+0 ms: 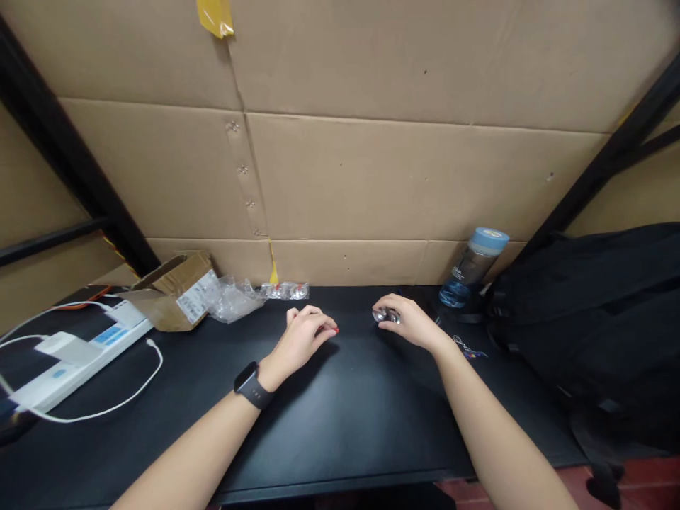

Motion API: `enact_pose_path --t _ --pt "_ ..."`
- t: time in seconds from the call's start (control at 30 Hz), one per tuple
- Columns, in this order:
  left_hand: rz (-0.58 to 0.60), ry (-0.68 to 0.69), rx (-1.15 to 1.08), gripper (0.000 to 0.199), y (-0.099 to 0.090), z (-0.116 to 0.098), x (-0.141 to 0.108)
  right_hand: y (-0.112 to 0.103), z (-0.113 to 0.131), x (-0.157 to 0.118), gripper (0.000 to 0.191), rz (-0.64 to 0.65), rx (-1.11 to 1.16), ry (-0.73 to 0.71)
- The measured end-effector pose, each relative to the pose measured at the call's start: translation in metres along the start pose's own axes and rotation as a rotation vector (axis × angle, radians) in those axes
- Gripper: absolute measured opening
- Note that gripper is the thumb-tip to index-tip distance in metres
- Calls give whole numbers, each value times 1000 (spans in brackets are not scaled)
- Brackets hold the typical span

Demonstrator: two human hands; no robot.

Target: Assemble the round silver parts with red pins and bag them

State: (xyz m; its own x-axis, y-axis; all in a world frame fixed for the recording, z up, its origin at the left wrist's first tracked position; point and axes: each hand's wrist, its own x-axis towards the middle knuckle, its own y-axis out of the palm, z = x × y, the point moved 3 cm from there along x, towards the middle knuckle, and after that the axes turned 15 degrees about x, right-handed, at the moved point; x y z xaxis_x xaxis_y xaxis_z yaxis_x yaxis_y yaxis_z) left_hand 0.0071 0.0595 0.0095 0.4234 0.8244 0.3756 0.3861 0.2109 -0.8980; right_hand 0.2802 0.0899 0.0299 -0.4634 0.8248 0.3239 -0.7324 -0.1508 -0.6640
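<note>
Above the black table (350, 425), my left hand (305, 336) pinches a small red piece (336, 330) between thumb and fingertips. A dark watch is on that wrist. My right hand (406, 320), a short way to the right, is closed on a shiny, clear-and-silver object (386, 315); its exact shape is too small to tell. The hands are apart. Two small clear packets with red and silver contents (285, 290) lie at the table's back edge, beyond my left hand.
An open cardboard box (178, 294) and crumpled clear plastic (234, 301) stand back left, near a white power strip (79, 365) with cables. A blue-lidded bottle (470, 269), a small keychain (467, 348) and a black backpack (595, 312) are on the right.
</note>
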Motion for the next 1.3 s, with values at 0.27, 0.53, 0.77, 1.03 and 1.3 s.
enact_pose_path --t 0.27,0.53,0.77,1.03,1.3 --pt "-80 -95 -143 21 -10 -19 -3 51 54 1 38 -123 431 -227" --pt "-163 -115 -150 12 -5 -23 -7 71 54 -3 41 -233 487 -222" --pt "-214 -100 -56 12 -7 -27 -9 81 49 -5 37 -276 545 -141" --pt "-280 -61 131 14 -12 -24 -10 69 55 -2 16 -128 467 -146" --pt "-260 -29 129 13 -9 -29 -11 68 57 -3 10 -123 311 -186"
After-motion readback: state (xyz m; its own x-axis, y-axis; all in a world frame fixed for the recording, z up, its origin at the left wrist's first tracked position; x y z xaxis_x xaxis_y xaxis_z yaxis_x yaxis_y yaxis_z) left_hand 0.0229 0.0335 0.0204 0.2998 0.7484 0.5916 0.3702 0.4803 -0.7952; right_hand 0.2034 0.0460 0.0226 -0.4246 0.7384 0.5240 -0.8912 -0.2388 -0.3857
